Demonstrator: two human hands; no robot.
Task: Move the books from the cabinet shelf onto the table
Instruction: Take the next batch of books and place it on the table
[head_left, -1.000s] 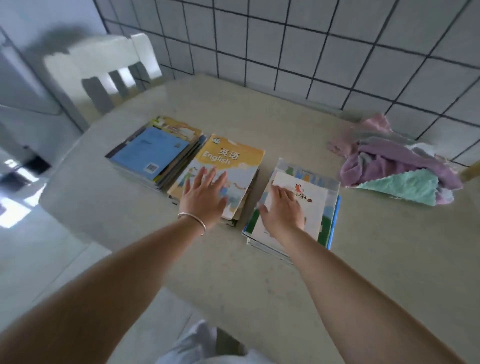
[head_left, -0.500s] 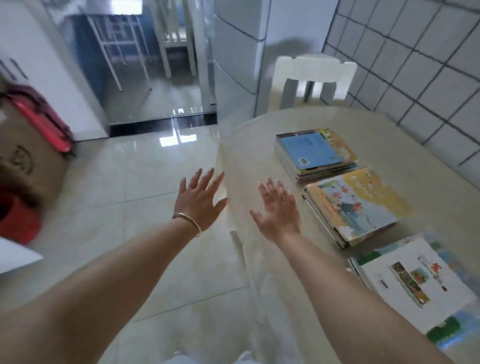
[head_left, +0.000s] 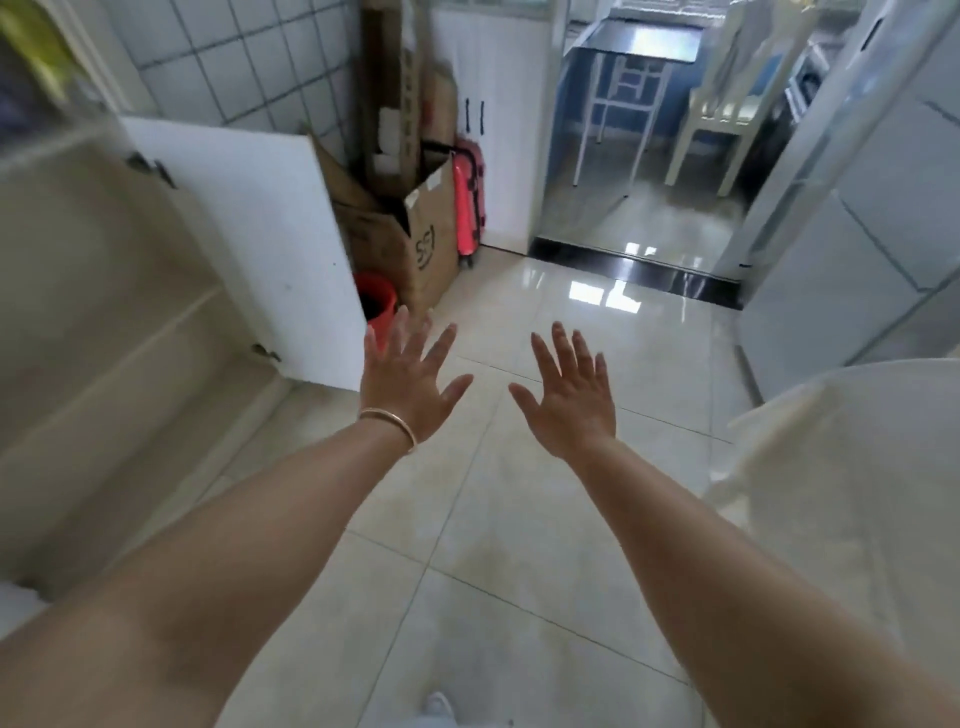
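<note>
Facing glossy tiled floor (head_left: 519, 493); open cabinet (head_left: 119, 322) left, its door (head_left: 260, 244) swung out, desk (head_left: 852, 467) edge right. Left hand (head_left: 402, 382) and right hand (head_left: 569, 397) grip nothing, fingers spread wide. Books not in view.

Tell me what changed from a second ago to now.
A second ago each hand lay flat on a stack of books on the table. Both let go, and the view swung left: the books are out of sight and only the table's edge shows at right. The left hand and right hand now hover over the floor beside the open cabinet. Unchanged: both hands spread and empty, bracelet on the left wrist.
</note>
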